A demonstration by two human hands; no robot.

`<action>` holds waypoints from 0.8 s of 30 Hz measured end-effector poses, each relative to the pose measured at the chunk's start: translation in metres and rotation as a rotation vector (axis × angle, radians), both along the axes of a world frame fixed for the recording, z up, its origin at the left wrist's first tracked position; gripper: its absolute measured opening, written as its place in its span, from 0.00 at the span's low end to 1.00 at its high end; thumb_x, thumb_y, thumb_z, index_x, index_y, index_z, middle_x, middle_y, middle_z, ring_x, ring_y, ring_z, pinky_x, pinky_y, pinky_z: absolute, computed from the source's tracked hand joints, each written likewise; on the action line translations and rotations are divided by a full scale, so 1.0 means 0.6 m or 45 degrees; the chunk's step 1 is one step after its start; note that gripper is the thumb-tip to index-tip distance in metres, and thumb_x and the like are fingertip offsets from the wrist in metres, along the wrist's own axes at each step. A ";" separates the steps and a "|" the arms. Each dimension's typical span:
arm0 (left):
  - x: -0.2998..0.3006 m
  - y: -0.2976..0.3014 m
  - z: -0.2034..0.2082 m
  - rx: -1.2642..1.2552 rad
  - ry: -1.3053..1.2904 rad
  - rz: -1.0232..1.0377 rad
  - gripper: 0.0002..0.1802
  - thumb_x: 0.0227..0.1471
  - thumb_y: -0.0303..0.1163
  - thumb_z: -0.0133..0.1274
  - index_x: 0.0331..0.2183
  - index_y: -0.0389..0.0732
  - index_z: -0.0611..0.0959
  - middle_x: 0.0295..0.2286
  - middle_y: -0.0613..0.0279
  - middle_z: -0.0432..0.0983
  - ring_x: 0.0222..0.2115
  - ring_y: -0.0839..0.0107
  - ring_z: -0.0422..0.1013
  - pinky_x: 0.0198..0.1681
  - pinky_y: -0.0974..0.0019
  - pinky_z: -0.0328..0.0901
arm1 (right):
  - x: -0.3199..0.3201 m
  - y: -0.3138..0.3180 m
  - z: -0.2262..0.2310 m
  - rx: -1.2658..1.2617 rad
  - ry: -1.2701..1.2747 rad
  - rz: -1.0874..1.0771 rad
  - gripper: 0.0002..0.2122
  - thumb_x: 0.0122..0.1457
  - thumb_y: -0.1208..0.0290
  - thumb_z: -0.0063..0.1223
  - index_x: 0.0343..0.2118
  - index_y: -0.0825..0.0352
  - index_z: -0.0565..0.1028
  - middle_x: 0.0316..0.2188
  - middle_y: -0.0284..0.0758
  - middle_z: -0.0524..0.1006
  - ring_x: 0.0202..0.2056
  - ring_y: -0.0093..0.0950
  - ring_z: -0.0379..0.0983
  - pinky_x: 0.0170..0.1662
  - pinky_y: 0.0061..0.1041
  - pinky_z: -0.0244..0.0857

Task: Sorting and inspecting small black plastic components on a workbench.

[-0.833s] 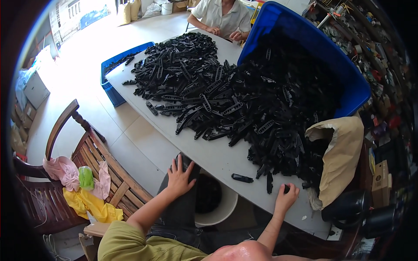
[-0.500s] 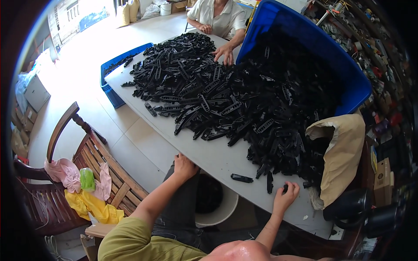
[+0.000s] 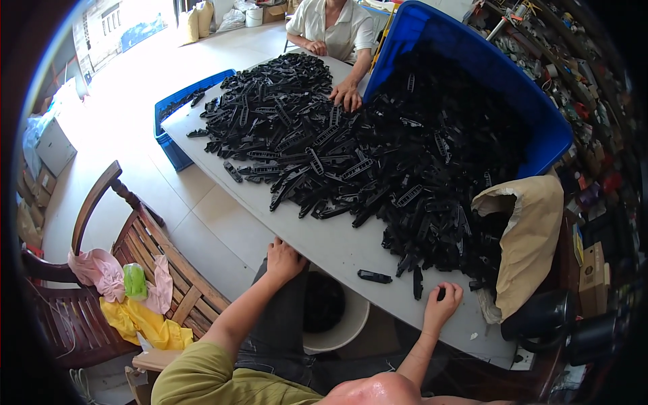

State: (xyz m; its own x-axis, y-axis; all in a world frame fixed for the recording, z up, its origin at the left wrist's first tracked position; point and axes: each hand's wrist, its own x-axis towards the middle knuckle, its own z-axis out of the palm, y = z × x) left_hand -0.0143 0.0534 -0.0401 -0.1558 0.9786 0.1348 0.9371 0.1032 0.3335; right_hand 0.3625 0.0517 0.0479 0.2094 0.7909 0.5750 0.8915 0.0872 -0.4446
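Observation:
A large heap of black plastic parts (image 3: 317, 135), many long and slotted, covers the table (image 3: 263, 209). At the near right of the table, my right hand (image 3: 442, 307) is closed around a small black plastic part (image 3: 441, 294), mostly hidden by the fingers. Just left of it, one black part (image 3: 418, 282) sticks out of the heap and another (image 3: 374, 276) lies apart on the tabletop. My left hand (image 3: 285, 261) rests over my knee beside the table's near edge, fingers a little spread, with nothing seen in it.
A big blue bin (image 3: 547, 101) tips its parts onto the table, near a brown paper sack (image 3: 536, 236). Below the edge stands a white bucket (image 3: 358, 314). Another blue crate (image 3: 177, 155), a wooden chair (image 3: 169, 250) and a co-worker's hand (image 3: 347, 94) are around the table.
The co-worker's hand on the heap has shifted slightly down and its fingers have drawn together. My two hands stay nearly where they were.

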 end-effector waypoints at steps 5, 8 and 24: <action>0.000 -0.001 -0.001 0.025 -0.006 0.004 0.21 0.42 0.46 0.57 0.39 0.46 0.84 0.39 0.57 0.76 0.44 0.53 0.65 0.40 0.55 0.63 | 0.002 -0.002 0.000 0.002 -0.011 -0.003 0.06 0.47 0.79 0.53 0.29 0.68 0.73 0.37 0.40 0.68 0.43 0.41 0.65 0.47 0.38 0.59; -0.001 -0.001 -0.002 0.048 -0.008 -0.008 0.21 0.42 0.46 0.57 0.39 0.46 0.84 0.38 0.57 0.76 0.43 0.53 0.66 0.40 0.55 0.63 | 0.000 -0.001 0.000 0.004 0.016 -0.002 0.06 0.46 0.79 0.53 0.29 0.69 0.73 0.37 0.40 0.68 0.43 0.41 0.65 0.47 0.38 0.59; -0.003 0.000 0.000 0.045 0.007 -0.016 0.21 0.42 0.46 0.56 0.38 0.44 0.84 0.38 0.55 0.77 0.43 0.52 0.66 0.41 0.55 0.63 | -0.012 -0.006 0.018 0.006 0.134 0.082 0.08 0.49 0.83 0.48 0.34 0.71 0.74 0.39 0.41 0.68 0.42 0.40 0.67 0.46 0.34 0.63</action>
State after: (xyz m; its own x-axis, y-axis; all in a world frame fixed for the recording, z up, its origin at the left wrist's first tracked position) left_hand -0.0159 0.0536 -0.0403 -0.1427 0.9750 0.1701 0.9401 0.0798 0.3313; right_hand 0.3551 0.0483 0.0585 0.2173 0.8019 0.5566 0.8325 0.1454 -0.5345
